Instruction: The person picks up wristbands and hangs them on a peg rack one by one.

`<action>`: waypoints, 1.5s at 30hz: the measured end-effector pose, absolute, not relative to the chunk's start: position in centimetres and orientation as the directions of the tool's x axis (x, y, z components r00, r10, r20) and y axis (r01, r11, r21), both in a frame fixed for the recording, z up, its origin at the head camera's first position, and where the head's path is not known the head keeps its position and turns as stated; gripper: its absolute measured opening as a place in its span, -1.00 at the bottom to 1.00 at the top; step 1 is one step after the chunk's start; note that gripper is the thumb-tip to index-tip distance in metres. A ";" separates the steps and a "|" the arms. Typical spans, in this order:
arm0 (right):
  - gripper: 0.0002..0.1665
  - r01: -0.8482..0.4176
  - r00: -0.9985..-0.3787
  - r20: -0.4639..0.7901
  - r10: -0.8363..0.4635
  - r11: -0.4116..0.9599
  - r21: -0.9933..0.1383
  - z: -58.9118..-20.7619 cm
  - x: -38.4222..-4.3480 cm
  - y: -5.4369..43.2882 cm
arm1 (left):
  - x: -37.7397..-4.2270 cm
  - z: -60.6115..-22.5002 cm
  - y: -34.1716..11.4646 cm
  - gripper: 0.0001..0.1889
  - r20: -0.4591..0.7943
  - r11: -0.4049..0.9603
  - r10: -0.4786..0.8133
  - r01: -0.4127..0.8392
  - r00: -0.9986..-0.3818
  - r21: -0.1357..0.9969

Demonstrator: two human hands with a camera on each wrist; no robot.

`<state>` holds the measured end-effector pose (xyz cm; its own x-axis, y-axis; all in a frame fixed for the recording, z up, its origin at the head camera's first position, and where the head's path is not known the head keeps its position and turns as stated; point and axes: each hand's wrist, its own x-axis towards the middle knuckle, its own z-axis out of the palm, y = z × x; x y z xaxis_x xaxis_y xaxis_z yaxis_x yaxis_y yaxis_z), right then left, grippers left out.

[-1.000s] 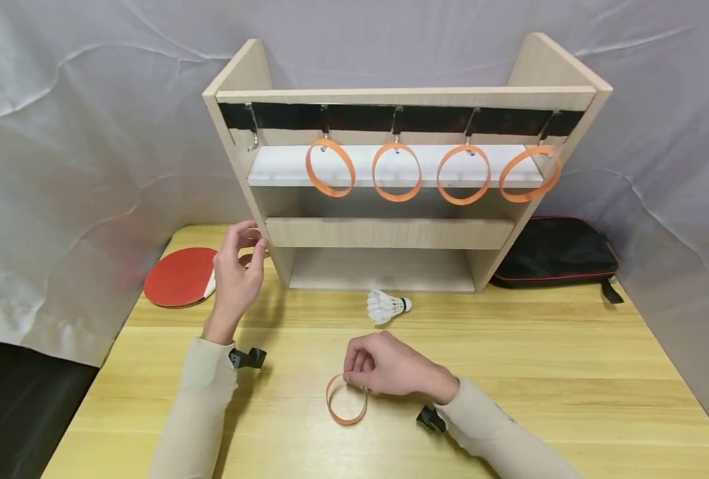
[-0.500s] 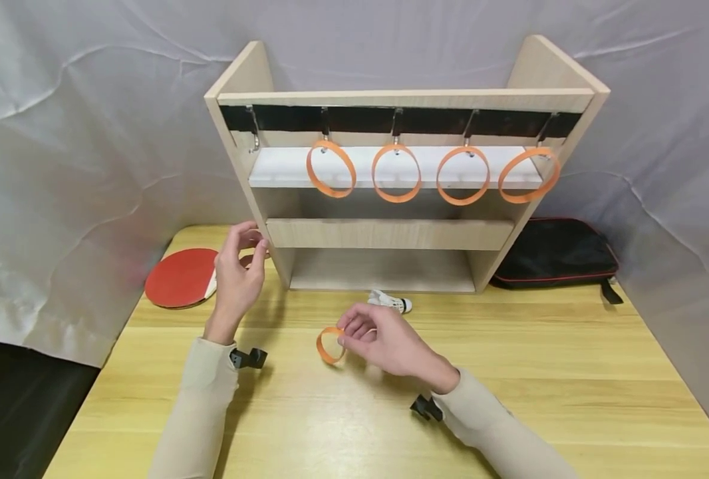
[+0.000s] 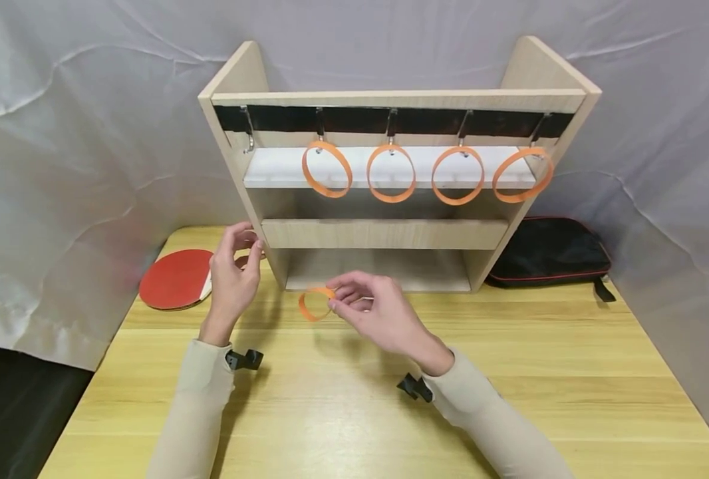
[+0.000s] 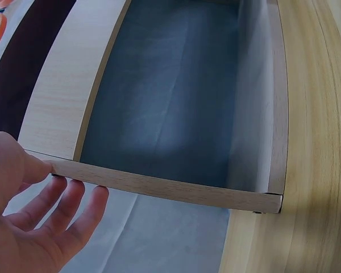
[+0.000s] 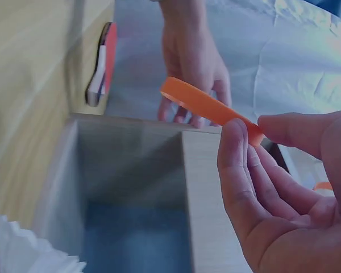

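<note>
My right hand (image 3: 384,313) pinches an orange ring (image 3: 302,307) by its edge between thumb and fingers. It holds the ring above the table before the shelf's lower left. In the right wrist view the ring (image 5: 196,102) appears nearly edge-on. My left hand (image 3: 235,283) touches the left side panel of the wooden shelf (image 3: 384,234), fingers loosely bent. In the left wrist view its fingertips (image 4: 101,192) lie along the panel's outer side. Several orange rings (image 3: 392,199) hang from hooks on the shelf's black strip; the leftmost hook (image 3: 249,133) is bare.
A red table tennis bat (image 3: 175,279) lies left of the shelf. A black zipped case (image 3: 549,253) with red piping lies to its right. The white shuttlecock (image 5: 28,250) shows in the right wrist view but is hidden behind my right hand in the head view.
My right hand has lifted the orange ring from the table and carried it forward and slightly left toward the shelf. My left hand has stayed at the side panel.
</note>
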<state>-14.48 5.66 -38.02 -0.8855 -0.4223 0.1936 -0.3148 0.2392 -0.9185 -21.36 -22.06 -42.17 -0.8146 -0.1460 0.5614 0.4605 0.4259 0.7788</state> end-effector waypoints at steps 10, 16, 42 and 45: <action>-0.72 -0.395 -0.875 0.319 -0.364 0.154 -0.906 -35.3 -15.1 4.9 | -21.3 -42.2 -22.1 -0.65 0.568 0.417 -0.141 0.471 -0.811 0.777; -0.70 -0.481 -0.846 0.423 -0.323 0.122 -0.868 -33.1 -15.4 4.3 | -21.4 -42.2 -22.1 -0.65 0.570 0.414 -0.135 0.477 -0.810 0.775; -0.70 -0.681 -0.710 0.648 -0.276 0.038 -0.731 -23.9 -17.2 0.3 | -21.3 -42.0 -22.0 -0.66 0.567 0.417 -0.140 0.472 -0.812 0.777; -0.70 -0.661 -0.731 0.628 -0.269 0.050 -0.748 -23.3 -17.9 -0.2 | -21.3 -42.1 -22.0 -0.66 0.576 0.419 -0.142 0.479 -0.805 0.772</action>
<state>-17.86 -0.17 -23.32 -0.7307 -0.2688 0.6276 -0.6613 0.0500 -0.7485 -21.30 -21.99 -42.10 -0.8047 -0.1420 0.5764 0.4788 0.4188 0.7716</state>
